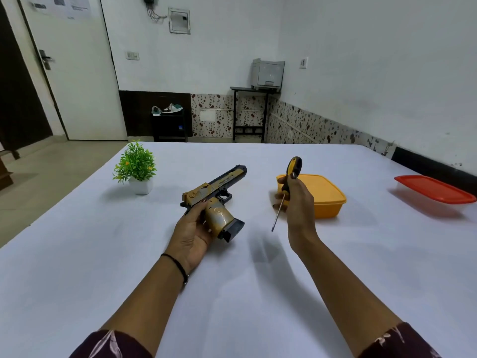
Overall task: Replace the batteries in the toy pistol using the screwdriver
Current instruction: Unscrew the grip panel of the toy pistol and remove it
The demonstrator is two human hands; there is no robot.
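Room: white walls, a white door at upper left of the frame, a floral strip along the wall base, a small black stand with a grey box at upper centre.
Bench (77,254): covered in a plain white cloth, filling the lower two thirds of the frame.
Pistol (215,196): gold and black, left of centre, raised off the cloth, barrel pointing up and right toward the far edge, black magazine base toward the lower right.
Left hand (192,228): grip closed around the rear and handle of the pistol, palm up, a black band on the wrist.
Screwdriver (286,189): yellow and black handle up, thin shaft slanting down and left, tip in the air above the cloth.
Right hand (296,200): grip closed on the screwdriver's handle, right of centre, apart from the pistol.
Yellow box (325,197): lidded, on the cloth just behind the right hand.
Red box (436,191): clear body, red lid, at the right edge.
Plant (135,166): green, in a white pot, left of the pistol.
Sleeves: dark patterned fabric at both lower corners.
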